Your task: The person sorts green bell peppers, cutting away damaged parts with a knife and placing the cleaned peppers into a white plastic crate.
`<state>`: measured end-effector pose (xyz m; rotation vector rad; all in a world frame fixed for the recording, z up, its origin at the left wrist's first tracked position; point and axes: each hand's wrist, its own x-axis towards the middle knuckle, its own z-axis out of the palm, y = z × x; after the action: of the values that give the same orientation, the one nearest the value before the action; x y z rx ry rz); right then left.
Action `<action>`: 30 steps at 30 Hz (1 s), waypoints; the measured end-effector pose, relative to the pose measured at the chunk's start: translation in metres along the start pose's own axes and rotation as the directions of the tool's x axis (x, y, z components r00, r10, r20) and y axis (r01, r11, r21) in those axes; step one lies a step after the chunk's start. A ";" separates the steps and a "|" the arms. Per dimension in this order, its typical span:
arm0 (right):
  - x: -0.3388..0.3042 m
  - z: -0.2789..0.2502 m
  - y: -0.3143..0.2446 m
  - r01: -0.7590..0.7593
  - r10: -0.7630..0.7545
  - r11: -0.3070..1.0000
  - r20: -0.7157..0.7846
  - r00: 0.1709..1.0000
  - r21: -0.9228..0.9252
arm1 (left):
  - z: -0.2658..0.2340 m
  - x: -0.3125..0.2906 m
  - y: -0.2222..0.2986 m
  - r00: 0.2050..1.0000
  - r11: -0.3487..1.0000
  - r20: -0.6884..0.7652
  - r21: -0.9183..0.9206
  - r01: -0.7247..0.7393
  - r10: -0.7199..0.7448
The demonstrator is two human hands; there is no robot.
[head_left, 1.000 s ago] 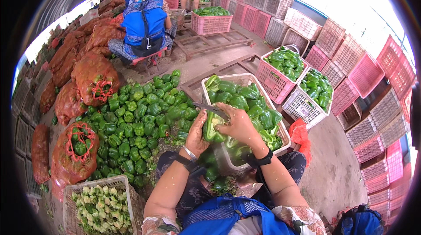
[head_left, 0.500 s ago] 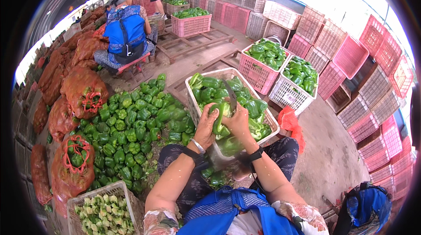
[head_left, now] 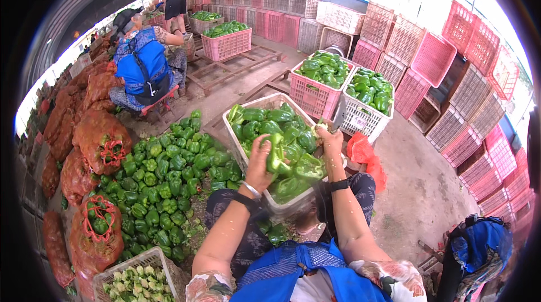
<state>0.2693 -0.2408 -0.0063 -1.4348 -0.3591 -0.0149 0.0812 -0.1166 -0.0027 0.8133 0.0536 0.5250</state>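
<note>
Left hand [head_left: 260, 162] is closing around a green pepper [head_left: 276, 158] over the white crate [head_left: 235, 133], its long axis lying upright. Right hand [head_left: 331, 139], at the crate's right rim, is gripping a knife [head_left: 340, 115]; pepper lies leftward.

Concrete floor [head_left: 417, 200] under loose pepper heap [head_left: 163, 183], apparently.

- Pile of green peppers [head_left: 163, 183] lay at nine o'clock.
- Red mesh sacks [head_left: 98, 138] lined ten o'clock.
- Seated person in blue [head_left: 141, 68] was at eleven.
- Stacked pink crates [head_left: 451, 76] stood at two.
</note>
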 end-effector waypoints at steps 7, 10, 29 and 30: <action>-0.028 -0.041 -0.020 -0.317 0.155 0.701 0.297 0.942 0.639 | -0.027 0.026 0.062 0.977 0.990 -0.160 0.045 -0.134 0.140; -0.036 -0.056 -0.024 -0.238 0.127 0.703 0.211 0.969 0.670 | -0.013 0.048 0.094 0.944 0.941 -0.191 0.263 -0.214 0.269; -0.065 -0.041 -0.021 -0.461 0.146 0.553 0.464 0.874 0.694 | -0.007 0.115 -0.025 0.927 0.101 0.239 0.955 -0.277 0.288; -0.066 -0.040 -0.022 -0.467 0.146 0.554 0.471 0.870 0.690 | 0.015 0.094 -0.011 0.957 0.345 0.186 0.903 -0.257 0.224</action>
<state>0.2109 -0.2958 -0.0058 -0.5611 -0.3381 0.6570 0.1711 -0.0892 0.0143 2.0008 0.2212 0.7752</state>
